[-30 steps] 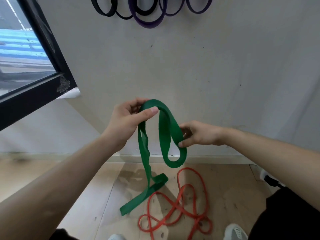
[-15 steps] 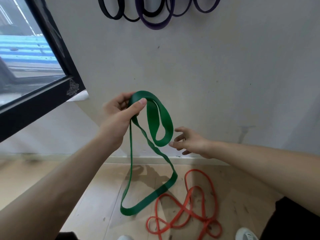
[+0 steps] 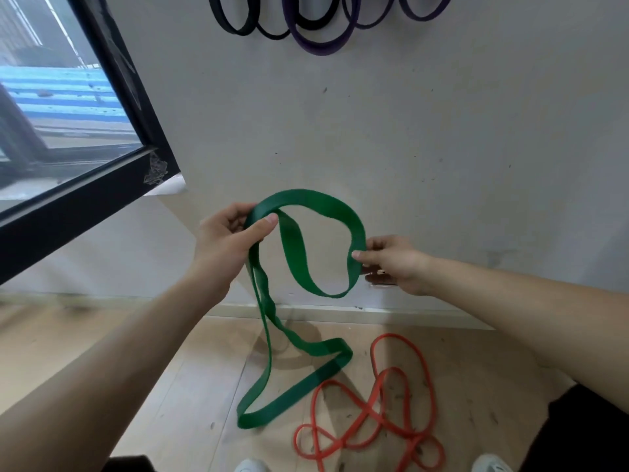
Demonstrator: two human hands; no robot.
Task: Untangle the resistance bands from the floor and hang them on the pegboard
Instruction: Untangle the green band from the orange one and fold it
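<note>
The left hand (image 3: 226, 241) grips the wide flat green rubber band (image 3: 293, 247) at its top, the thumb pressing on it. The right hand (image 3: 394, 264) pinches the far side of the upper loop between thumb and fingers. The band's lower part hangs down in front of the grey wall (image 3: 408, 148), near the thin tangled orange band (image 3: 384, 413) which lies on the wooden floor (image 3: 170, 396). Dark purple and black bands (image 3: 320, 46) hang high on the wall.

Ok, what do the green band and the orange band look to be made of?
Green band: a wide flat strip, probably rubber or latex, matte finish; it droops and twists limply. Orange band: much narrower, likely the same rubber, lying in loose tangled loops. The look alone cannot confirm the exact material.
</note>
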